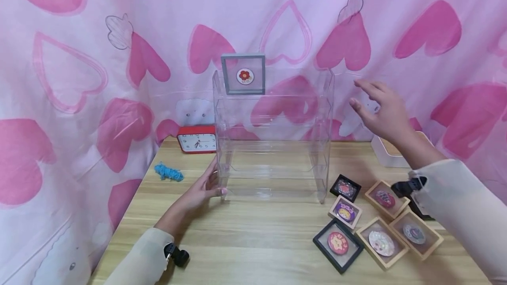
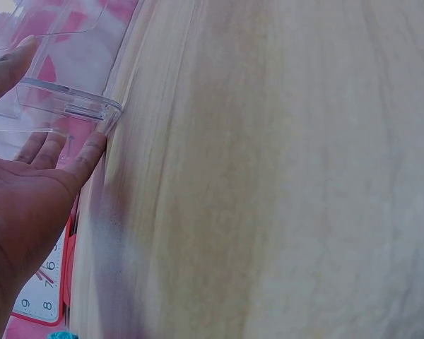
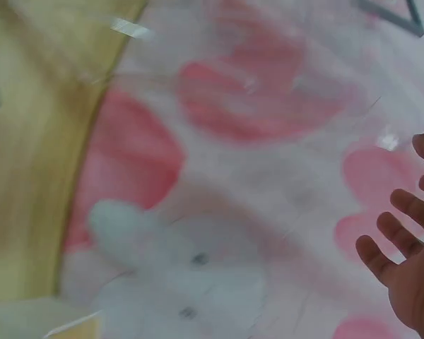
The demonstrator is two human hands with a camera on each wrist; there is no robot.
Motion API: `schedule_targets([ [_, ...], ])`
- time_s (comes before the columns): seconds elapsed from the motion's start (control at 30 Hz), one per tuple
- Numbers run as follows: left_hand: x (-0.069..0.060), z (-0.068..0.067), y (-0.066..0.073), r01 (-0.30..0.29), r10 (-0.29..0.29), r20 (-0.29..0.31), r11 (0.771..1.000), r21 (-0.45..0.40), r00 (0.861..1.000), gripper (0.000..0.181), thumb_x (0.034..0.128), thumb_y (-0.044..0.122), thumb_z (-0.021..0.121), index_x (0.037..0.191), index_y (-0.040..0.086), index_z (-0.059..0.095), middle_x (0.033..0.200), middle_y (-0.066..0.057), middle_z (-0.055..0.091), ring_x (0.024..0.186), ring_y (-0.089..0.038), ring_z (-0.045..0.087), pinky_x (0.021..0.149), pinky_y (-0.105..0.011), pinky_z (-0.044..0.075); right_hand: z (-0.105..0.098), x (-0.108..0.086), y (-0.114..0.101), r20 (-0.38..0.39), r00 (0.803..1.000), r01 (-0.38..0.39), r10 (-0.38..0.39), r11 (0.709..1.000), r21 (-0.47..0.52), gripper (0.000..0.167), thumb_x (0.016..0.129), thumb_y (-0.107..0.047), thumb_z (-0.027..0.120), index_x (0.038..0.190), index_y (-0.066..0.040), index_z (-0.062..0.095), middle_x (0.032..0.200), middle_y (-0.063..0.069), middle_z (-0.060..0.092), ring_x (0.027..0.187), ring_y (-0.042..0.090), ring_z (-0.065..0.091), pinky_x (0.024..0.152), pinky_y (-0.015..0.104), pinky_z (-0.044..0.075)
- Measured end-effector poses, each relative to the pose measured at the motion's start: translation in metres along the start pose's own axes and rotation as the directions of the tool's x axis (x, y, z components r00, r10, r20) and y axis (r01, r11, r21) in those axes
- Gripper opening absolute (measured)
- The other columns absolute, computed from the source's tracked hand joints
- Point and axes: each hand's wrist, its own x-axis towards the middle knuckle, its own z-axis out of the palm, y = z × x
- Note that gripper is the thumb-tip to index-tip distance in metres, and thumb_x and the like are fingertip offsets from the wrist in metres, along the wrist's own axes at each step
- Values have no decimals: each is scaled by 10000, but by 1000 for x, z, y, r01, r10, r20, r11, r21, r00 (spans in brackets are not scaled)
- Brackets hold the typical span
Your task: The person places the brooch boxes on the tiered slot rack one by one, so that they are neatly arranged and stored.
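A clear acrylic tiered display rack (image 1: 273, 170) stands upright on the table. My left hand (image 1: 202, 190) touches its lower left front corner, thumb at the front edge; in the left wrist view the left hand's fingers (image 2: 88, 159) are fairly straight against the corner. On the rack's top tier, at its left end, a grey square frame (image 1: 263, 74) with a red flower badge (image 1: 245, 76) stands upright. To the right of the rack, my right hand (image 1: 386, 111) is raised in the air, its fingers spread and holding nothing; the right wrist view also shows the empty fingers (image 3: 403, 236).
Several framed badges lie at the right, including black frames (image 1: 317, 242) and wooden frames (image 1: 396, 256), some overlapping. A white box (image 1: 382, 153) sits behind them. Left of the rack are a red clock (image 1: 198, 139) and a blue fuzzy item (image 1: 168, 172). A pink heart-print curtain (image 1: 253, 12) hangs behind.
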Motion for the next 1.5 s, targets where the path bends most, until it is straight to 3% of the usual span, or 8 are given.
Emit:
schedule_targets([
  [0.13, 0, 0, 1, -1, 1, -1, 1000, -16, 1000, 1119, 1036, 112, 762, 1714, 611, 23, 1867, -144, 157, 1718, -455, 167, 1394, -620, 142, -11, -28, 25, 83, 996, -31, 35, 999, -44, 577, 971, -151, 822, 1521, -77, 664, 1458, 251, 695, 1204, 493, 688, 959, 51, 459],
  [0.27, 1, -2, 1, 22, -22, -5, 999, -29, 1000, 1098, 1039, 149, 768, 1695, 651, 44, 1874, -90, 163, 1732, -420, 146, 1400, -618, 130, -20, -58, 51, 164, 981, -85, 102, 990, -109, 574, 988, -186, 813, 1522, -53, 650, 1478, 290, 658, 1152, 554, 686, 946, 461, 623],
  [0.53, -6, -4, 0, 87, -88, -34, 996, -29, 996, 1091, 1060, 91, 721, 1682, 676, 44, 1881, -47, 145, 1742, -406, 113, 1389, -664, 122, -29, -116, 119, 103, 985, -127, 141, 983, -132, 470, 947, -120, 834, 1391, -7, 728, 1273, 292, 709, 995, 238, 655, 812, -44, 343],
  [0.83, -7, -5, 3, 45, -45, -13, 999, -27, 999, 1099, 1042, 125, 757, 1700, 645, 47, 1869, -83, 186, 1730, -423, 160, 1389, -655, 137, -55, -178, 168, 116, 940, -284, 321, 923, -260, 233, 966, -119, 758, 1074, 87, 763, 1011, 322, 669, 745, 8, 581, 619, 163, 371],
  [0.97, -3, -4, 3, 32, -32, -9, 999, -28, 999, 1099, 1037, 132, 766, 1700, 644, 55, 1862, -83, 206, 1723, -433, 184, 1389, -660, 146, -57, -195, 184, 205, 940, -203, 273, 930, -307, 175, 892, -45, 794, 1012, 82, 791, 865, 248, 697, 688, 45, 535, 575, 247, 402],
  [1.2, 2, -2, 3, 17, -17, 7, 1000, -24, 1000, 1107, 1031, 148, 777, 1696, 649, 47, 1869, -99, 174, 1723, -441, 173, 1387, -660, 142, -62, -217, 196, 410, 867, -162, 283, 939, -304, 161, 868, 77, 803, 1020, 28, 817, 890, 143, 735, 746, -60, 501, 613, 239, 469],
  [1.4, 1, 0, 2, 17, -17, 12, 1000, -13, 1000, 1105, 1037, 141, 767, 1698, 645, 39, 1872, -89, 172, 1728, -433, 152, 1388, -659, 124, -65, -221, 198, 363, 890, -161, 274, 937, -311, 168, 797, 122, 817, 927, 16, 820, 816, 89, 672, 715, -70, 426, 600, 203, 397],
  [1.5, 0, 0, 1, 31, -31, 9, 999, -19, 999, 1101, 1044, 128, 754, 1696, 650, 37, 1877, -73, 160, 1734, -422, 129, 1390, -658, 117, -66, -221, 200, 378, 874, -176, 305, 924, -339, 177, 797, 124, 799, 955, 45, 807, 821, 138, 670, 696, 9, 440, 590, 219, 391],
])
